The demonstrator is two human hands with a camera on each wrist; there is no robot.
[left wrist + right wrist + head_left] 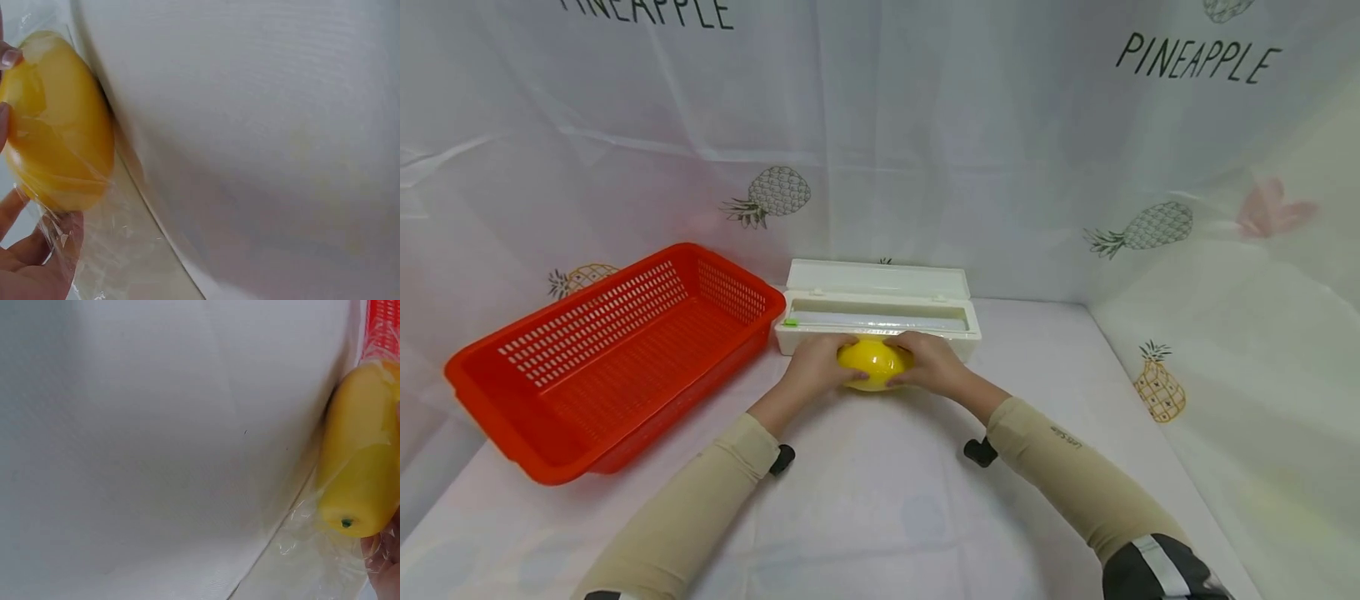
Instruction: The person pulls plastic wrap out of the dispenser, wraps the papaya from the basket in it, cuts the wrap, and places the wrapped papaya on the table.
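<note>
A smooth, oblong yellow fruit (874,360), its exact kind unclear, lies against the front of a white cling film dispenser (786,339). Clear cling film (128,256) covers the fruit and clings in wrinkles around it. My left hand (815,364) grips the fruit's left end through the film, thumb toward me. From the other side, my right hand (931,364) holds the right end. A small green stem spot (347,522) shows on one end in the right wrist view. The dispenser's lid (880,278) stands raised, with the film roll (880,319) visible inside.
A red plastic basket (617,454) with slotted walls stands to the left, its corner close to the dispenser. White cloth (880,500) covers the table. A pineapple-print curtain (925,167) hangs behind and along the right side.
</note>
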